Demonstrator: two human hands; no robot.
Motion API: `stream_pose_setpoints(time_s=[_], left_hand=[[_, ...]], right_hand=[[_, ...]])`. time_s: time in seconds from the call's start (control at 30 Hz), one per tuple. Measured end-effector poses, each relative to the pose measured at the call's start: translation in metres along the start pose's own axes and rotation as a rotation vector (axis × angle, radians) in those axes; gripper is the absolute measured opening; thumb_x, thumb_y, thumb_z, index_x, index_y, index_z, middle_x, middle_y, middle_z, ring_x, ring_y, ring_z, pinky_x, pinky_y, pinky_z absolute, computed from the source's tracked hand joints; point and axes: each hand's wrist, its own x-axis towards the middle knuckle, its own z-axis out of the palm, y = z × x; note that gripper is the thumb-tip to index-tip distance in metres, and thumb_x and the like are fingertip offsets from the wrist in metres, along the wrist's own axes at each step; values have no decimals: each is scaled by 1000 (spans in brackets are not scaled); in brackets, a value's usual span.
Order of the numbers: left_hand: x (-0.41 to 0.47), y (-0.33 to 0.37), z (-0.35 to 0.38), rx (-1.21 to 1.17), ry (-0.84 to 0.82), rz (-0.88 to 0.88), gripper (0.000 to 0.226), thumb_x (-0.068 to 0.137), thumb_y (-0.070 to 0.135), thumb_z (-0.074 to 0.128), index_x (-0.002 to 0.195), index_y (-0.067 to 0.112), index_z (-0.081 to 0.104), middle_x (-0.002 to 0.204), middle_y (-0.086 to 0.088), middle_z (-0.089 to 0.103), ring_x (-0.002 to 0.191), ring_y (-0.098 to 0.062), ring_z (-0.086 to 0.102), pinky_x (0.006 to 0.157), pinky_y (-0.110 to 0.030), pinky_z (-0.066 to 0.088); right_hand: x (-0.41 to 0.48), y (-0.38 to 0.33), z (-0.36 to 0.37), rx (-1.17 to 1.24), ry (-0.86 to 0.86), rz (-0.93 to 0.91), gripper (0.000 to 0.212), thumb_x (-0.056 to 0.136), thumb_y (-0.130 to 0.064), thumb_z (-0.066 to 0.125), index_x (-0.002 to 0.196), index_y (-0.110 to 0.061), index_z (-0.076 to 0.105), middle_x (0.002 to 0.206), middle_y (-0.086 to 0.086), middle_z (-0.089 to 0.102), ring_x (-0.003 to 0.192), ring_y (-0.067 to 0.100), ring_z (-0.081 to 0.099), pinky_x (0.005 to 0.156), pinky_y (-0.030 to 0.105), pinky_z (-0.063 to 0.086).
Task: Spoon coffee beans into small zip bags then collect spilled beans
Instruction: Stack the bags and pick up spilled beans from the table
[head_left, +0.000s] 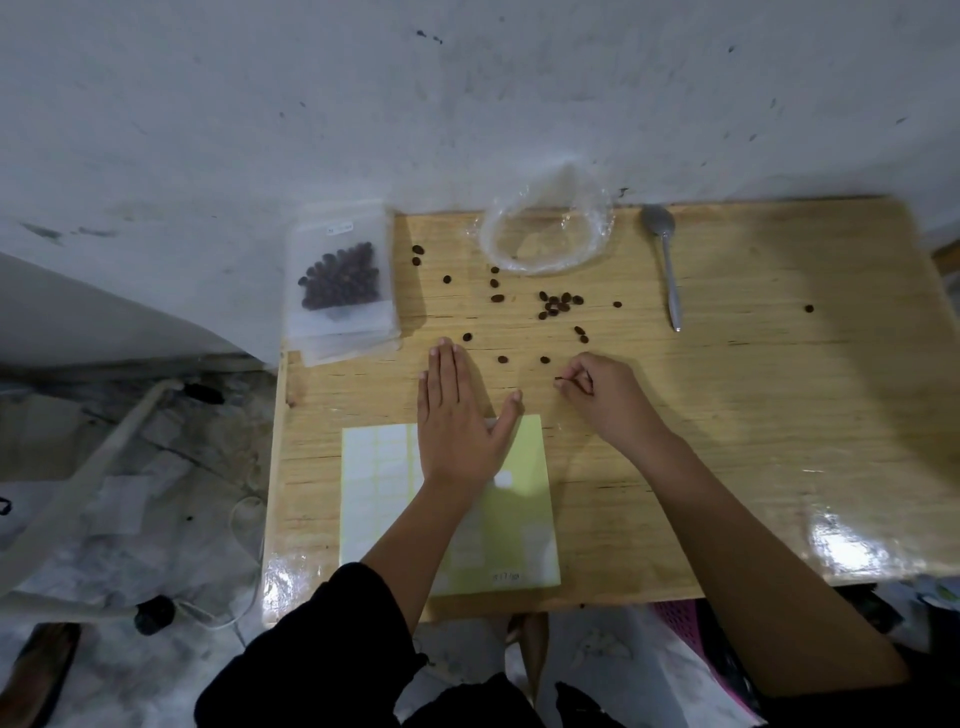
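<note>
Wooden surface (727, 415) w/ coffee beans (558, 304) scattered across its far-middle part, just in front of an open clear plastic bag (545, 234) at the back edge. I see the left hand (457, 415) flat, fingers straight, palm down, wrist over the label sheet (509, 519). Right hand (602, 395) has fingers curled, pinching one bean (558, 379) at its tips. Filled zip bag (340, 280) lies at the far-left corner; spoon (667, 265) rests far right, apart from both hands.
</note>
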Motion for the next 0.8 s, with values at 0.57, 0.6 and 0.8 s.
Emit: stream_pose_setpoints(time_s=[0.57,0.6,0.8], left_hand=[[0,2,-1,-41,20,-22,89,87,66,26,150,4,12,159,-9,6,146,-15,-3,116,-27,-11],[0,3,-1,-52,20,-30,90,86,66,27,150,5,12,159,-9,6,146,-15,-3,116,-27,-10],[7,6,-6,-35,31,-101,101,79,76,27,151,8,10,159,-7,3,146,-15,-5,116,-29,-7]], right_hand=[[16,-11,-28,979,28,431,26,93,-24,53,68,-14,54,60,-1,47,47,6,38,48,19,30],[20,-10,-29,806,58,380,25,92,-24,56,70,-12,58,60,-2,47,48,6,38,49,19,30],[42,-2,-40,242,217,90,19,87,-19,65,87,0,69,65,-4,47,56,0,43,54,6,36]])
